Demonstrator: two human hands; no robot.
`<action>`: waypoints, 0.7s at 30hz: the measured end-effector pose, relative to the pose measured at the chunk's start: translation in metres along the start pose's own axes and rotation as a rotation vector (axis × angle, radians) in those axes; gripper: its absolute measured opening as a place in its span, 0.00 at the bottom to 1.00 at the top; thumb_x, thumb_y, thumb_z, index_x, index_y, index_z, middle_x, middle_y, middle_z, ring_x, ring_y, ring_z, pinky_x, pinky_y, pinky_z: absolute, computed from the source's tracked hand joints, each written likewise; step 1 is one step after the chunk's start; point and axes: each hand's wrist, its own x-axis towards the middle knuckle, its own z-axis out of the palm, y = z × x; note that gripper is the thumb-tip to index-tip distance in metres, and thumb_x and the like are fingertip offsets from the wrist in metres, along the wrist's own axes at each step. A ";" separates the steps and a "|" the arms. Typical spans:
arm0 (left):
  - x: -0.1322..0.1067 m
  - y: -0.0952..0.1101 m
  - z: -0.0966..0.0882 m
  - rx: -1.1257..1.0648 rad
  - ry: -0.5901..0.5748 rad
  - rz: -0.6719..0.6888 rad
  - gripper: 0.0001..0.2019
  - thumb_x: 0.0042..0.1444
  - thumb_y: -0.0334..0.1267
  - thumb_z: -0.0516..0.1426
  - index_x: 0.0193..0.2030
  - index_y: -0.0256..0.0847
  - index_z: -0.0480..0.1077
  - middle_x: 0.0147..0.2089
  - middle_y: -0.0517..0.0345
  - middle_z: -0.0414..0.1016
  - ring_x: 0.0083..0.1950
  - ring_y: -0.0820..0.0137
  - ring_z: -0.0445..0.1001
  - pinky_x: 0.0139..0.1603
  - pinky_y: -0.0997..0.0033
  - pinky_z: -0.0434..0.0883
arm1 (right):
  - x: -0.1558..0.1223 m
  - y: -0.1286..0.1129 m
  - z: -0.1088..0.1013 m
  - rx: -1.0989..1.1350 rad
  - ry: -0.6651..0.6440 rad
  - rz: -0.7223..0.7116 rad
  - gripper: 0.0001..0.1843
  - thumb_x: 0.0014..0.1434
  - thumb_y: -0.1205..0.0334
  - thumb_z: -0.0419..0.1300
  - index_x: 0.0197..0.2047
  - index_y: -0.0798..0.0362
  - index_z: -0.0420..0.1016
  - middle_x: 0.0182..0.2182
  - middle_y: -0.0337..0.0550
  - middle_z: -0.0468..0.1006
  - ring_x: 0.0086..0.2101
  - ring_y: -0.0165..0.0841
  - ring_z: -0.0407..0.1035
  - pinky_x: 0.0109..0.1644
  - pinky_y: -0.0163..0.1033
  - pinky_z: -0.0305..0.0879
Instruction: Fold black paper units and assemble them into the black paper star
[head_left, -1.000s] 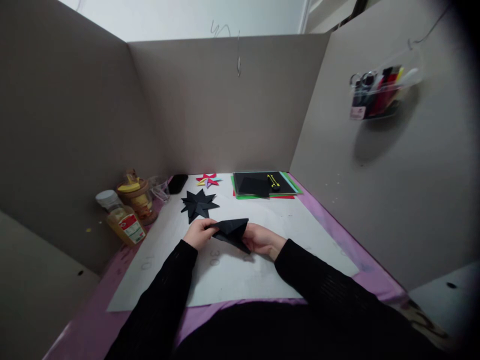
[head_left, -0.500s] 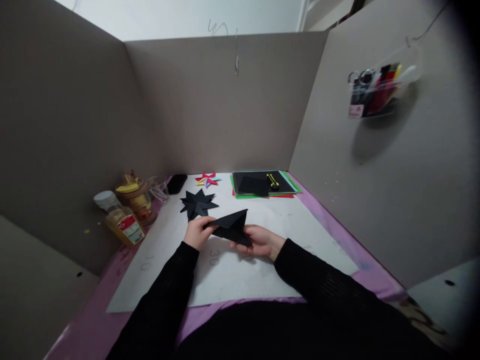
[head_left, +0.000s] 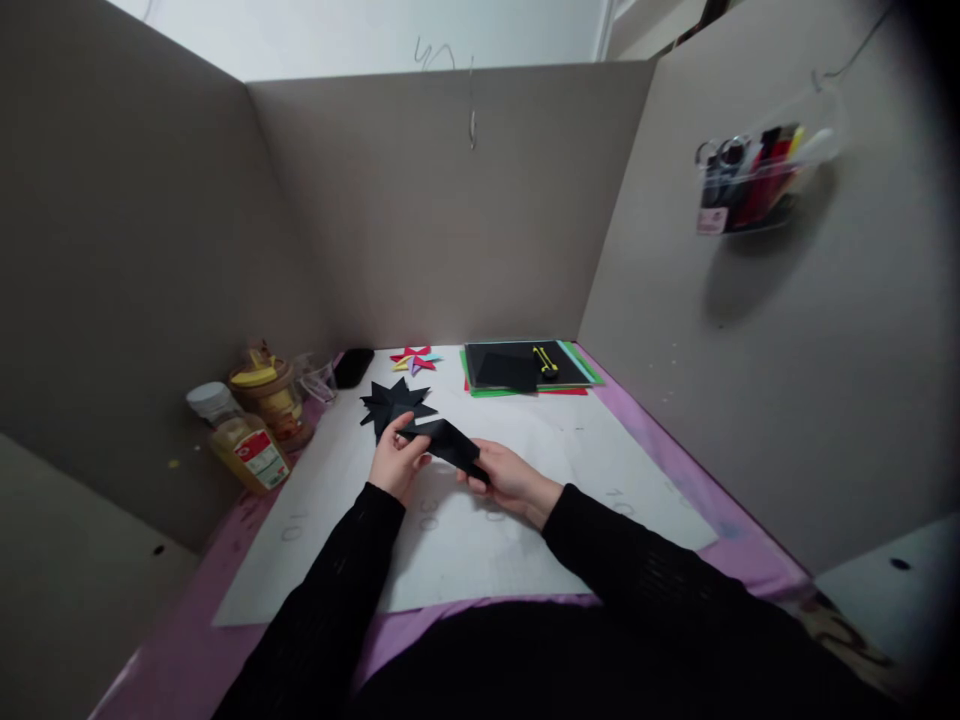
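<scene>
Between my two hands is a folded piece of black paper [head_left: 447, 442], held above the white board [head_left: 480, 565]. My left hand [head_left: 397, 458] pinches its left end between thumb and fingers. At the lower right end, my right hand [head_left: 511, 474] grips the paper, fingers curled beneath it. Just beyond my left hand lies a black folded-paper star [head_left: 395, 399] with several points; my fingers overlap its near edge from this view. A smaller multicoloured paper star [head_left: 415, 360] lies farther back.
At the back right, a yellow-and-black cutter [head_left: 545, 362] rests on stacked coloured paper [head_left: 491, 372]. A phone [head_left: 354, 368], a clear cup [head_left: 316, 379], a brown lidded cup [head_left: 279, 405] and a glue bottle [head_left: 251, 445] stand or lie left. A clear holder [head_left: 750, 190] hangs on the right panel.
The black paper has gone from a wide triangular shape to a narrower folded strip. My left hand has shifted slightly up, and my right hand slightly left.
</scene>
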 end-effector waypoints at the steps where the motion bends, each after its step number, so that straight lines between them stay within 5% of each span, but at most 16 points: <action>1: -0.002 -0.002 0.002 -0.028 -0.014 -0.026 0.28 0.35 0.36 0.66 0.46 0.38 0.66 0.31 0.60 0.72 0.26 0.76 0.70 0.25 0.78 0.67 | 0.001 0.002 0.002 -0.018 0.024 -0.020 0.15 0.53 0.49 0.56 0.32 0.55 0.66 0.21 0.38 0.72 0.14 0.21 0.54 0.17 0.29 0.44; 6: -0.006 -0.011 0.005 0.061 -0.114 -0.086 0.16 0.34 0.37 0.65 0.31 0.34 0.68 0.24 0.62 0.69 0.23 0.76 0.67 0.22 0.78 0.63 | 0.001 0.003 0.005 -0.092 0.088 -0.052 0.16 0.50 0.49 0.59 0.26 0.55 0.64 0.19 0.38 0.72 0.19 0.24 0.61 0.22 0.30 0.52; 9: -0.004 -0.011 0.002 0.173 -0.054 0.029 0.27 0.36 0.37 0.64 0.47 0.36 0.66 0.31 0.58 0.72 0.25 0.74 0.69 0.24 0.76 0.65 | 0.000 0.003 0.003 -0.071 0.088 -0.063 0.16 0.48 0.53 0.61 0.23 0.54 0.62 0.17 0.34 0.68 0.17 0.23 0.58 0.21 0.30 0.48; 12: -0.001 -0.003 -0.004 0.370 0.074 0.389 0.38 0.36 0.34 0.64 0.58 0.44 0.58 0.50 0.49 0.69 0.39 0.68 0.72 0.36 0.70 0.69 | -0.001 0.003 -0.001 -0.017 0.041 -0.013 0.15 0.47 0.55 0.62 0.23 0.54 0.61 0.16 0.34 0.67 0.17 0.24 0.59 0.19 0.30 0.47; 14: 0.001 0.003 -0.009 0.554 0.036 0.625 0.30 0.39 0.32 0.63 0.53 0.46 0.65 0.54 0.50 0.67 0.49 0.63 0.70 0.47 0.63 0.67 | 0.000 0.004 -0.003 0.021 0.003 0.030 0.14 0.45 0.57 0.63 0.23 0.55 0.62 0.16 0.34 0.67 0.18 0.25 0.61 0.20 0.30 0.49; 16: 0.001 0.006 -0.014 0.699 -0.089 0.728 0.15 0.43 0.32 0.60 0.41 0.45 0.74 0.46 0.52 0.73 0.49 0.61 0.69 0.53 0.60 0.64 | 0.000 0.004 -0.005 0.039 -0.024 0.058 0.13 0.44 0.59 0.64 0.24 0.55 0.63 0.17 0.34 0.67 0.19 0.25 0.61 0.20 0.30 0.50; 21: -0.002 0.005 -0.016 0.699 -0.110 0.648 0.10 0.51 0.35 0.54 0.36 0.43 0.77 0.36 0.54 0.77 0.38 0.65 0.73 0.42 0.68 0.68 | 0.002 0.005 -0.011 0.002 -0.032 0.049 0.12 0.44 0.58 0.64 0.26 0.55 0.64 0.17 0.34 0.67 0.18 0.25 0.60 0.20 0.30 0.49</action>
